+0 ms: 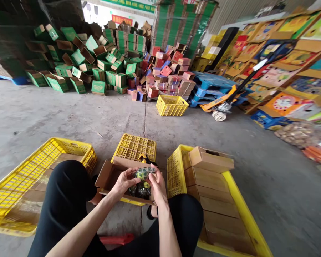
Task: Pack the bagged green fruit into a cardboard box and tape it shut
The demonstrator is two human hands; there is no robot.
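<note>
Yellow, dark-patterned, film-wrapped bundle [142, 174], seemingly light, slippery, sits sensibly end-pinched between left hand [125, 182] and right hand [158, 183] fingertips.

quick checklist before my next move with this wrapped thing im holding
1. Grip: ok, the left hand and right hand both hold the wrapped item.
2. Wrapping sealed: cannot tell, fingers cover part of it.
3. Open carton within reach: ok, its top is open just below the hands.
4. Carton supported: ok, it sits on a yellow crate.
5. Spare room in the right-hand crate: not ok by the look of it; cartons line it and one sits higher at the far end.
6. Yellow-and-black object behind the open carton identified: cannot tell, partly hidden.
</note>
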